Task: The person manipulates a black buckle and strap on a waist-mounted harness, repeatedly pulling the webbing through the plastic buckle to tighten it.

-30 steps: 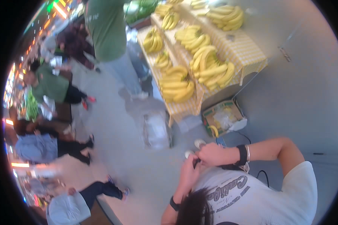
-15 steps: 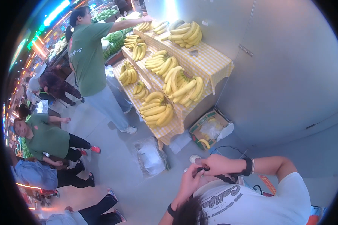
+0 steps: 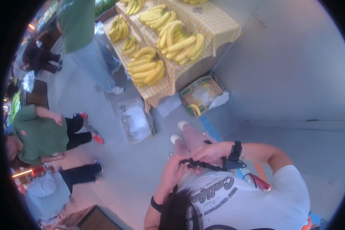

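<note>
At chest height, in front of a white T-shirt (image 3: 218, 195), both my hands are closed on a dark, knobbly strap (image 3: 199, 164). My left hand (image 3: 175, 165) pinches its left end. My right hand (image 3: 212, 151) grips it a little further right, fingers bent over it. The strap runs on toward a black box-like piece (image 3: 230, 164) below my right wrist. Black bands are round both wrists. What lies inside the fingers is partly hidden.
Banana bunches (image 3: 182, 44) lie on a stepped stand with a yellow checked cloth (image 3: 214, 28). A carton (image 3: 186, 96) and a plastic-covered box (image 3: 136, 122) stand on the floor. Several people, one in a green shirt (image 3: 40, 134), are at left. A smooth grey wall (image 3: 295, 76) rises at right.
The view has tilted downward, so the stand and people sit higher. My hands have moved slightly apart, and more of the dark strap shows between them.
</note>
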`<state>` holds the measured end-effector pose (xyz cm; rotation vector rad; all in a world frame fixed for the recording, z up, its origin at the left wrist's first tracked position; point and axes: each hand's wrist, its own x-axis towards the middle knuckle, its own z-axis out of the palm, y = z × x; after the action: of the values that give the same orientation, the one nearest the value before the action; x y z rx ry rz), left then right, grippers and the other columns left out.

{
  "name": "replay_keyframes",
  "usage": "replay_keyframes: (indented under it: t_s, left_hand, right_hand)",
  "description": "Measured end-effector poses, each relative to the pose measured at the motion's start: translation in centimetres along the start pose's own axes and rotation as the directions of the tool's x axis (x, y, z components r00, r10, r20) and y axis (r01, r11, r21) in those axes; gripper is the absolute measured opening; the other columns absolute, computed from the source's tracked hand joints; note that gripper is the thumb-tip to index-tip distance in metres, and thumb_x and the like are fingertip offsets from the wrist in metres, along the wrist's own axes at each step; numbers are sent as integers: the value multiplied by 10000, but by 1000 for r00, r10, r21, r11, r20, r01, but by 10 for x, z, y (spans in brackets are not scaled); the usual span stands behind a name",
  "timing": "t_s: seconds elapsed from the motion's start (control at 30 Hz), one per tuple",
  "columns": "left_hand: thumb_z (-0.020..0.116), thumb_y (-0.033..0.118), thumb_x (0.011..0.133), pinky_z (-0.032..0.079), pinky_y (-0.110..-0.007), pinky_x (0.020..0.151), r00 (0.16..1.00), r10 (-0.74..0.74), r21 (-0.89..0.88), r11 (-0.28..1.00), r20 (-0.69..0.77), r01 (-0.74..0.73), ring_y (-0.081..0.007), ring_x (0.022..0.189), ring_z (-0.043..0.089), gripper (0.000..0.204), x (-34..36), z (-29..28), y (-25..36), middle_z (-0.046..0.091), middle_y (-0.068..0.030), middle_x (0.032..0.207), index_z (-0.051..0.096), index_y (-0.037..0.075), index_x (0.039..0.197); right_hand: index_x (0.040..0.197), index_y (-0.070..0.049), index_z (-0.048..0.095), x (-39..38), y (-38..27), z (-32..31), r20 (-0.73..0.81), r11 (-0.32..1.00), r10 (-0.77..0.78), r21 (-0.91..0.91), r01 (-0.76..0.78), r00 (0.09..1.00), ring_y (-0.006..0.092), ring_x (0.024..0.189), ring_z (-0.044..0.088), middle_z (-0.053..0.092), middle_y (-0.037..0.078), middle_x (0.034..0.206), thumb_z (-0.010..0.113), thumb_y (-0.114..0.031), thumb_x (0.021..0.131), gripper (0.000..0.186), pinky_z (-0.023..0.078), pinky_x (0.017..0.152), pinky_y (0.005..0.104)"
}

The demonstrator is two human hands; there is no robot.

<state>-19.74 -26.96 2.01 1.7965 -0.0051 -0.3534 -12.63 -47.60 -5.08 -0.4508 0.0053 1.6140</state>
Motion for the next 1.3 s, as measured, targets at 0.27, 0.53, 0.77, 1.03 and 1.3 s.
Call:
replay_keyframes:
  t_s: [0.27, 0.53, 0.77, 1.03, 1.3]
  left_hand:
    - [660, -24, 789, 435, -269, 710, 979, -203, -15, 979, -32, 202, -133, 761, 536, 301, 5, 2, 3, 594, -45, 840, 558, 31, 1067]
    - [734, 116, 790, 457, -274, 701, 932, -363, -151, 920, 14, 360, -145, 750, 566, 313, 23, 11, -6, 617, -55, 846, 556, 25, 1031]
    - [708, 48, 744, 461, -329, 674, 990, 139, 191, 972, -15, -134, -241, 728, 555, 213, 13, 4, -28, 578, -78, 832, 544, 48, 880]
    - [625, 16, 763, 464, -318, 676, 875, 425, 609, 637, 233, -472, -210, 775, 554, 205, 8, -10, -26, 564, -70, 878, 455, 118, 815]
    - [627, 44, 785, 468, -285, 663, 829, 520, 665, 548, 205, -508, -172, 786, 568, 268, 29, -12, -6, 566, -68, 938, 441, 111, 964]
  right_hand:
    - [1048, 30, 592, 1, -19, 4, -209, 962, -36, -272, -23, 977, 183, 880, 621, 654, 80, 943, 500, -258, 975, 311, 481, 753, 302]
    - [934, -27, 533, -10, -49, 37, -303, 304, -340, -931, -201, 890, 196, 727, 575, 582, 79, 812, 539, -173, 932, 146, 446, 652, 340]
    - [924, -5, 566, -5, -55, 44, -208, 325, -434, -944, -63, 877, 226, 825, 596, 583, 101, 939, 573, -113, 907, 109, 475, 686, 349]
    - [982, -10, 670, -9, -85, 40, -228, 509, -253, -858, -71, 940, 143, 798, 623, 668, 63, 883, 607, -123, 893, 156, 497, 691, 263]
    - [984, 11, 661, -1, -102, 25, -210, 632, 33, -753, -183, 977, 76, 685, 600, 684, 51, 798, 637, -118, 877, 169, 495, 643, 232]
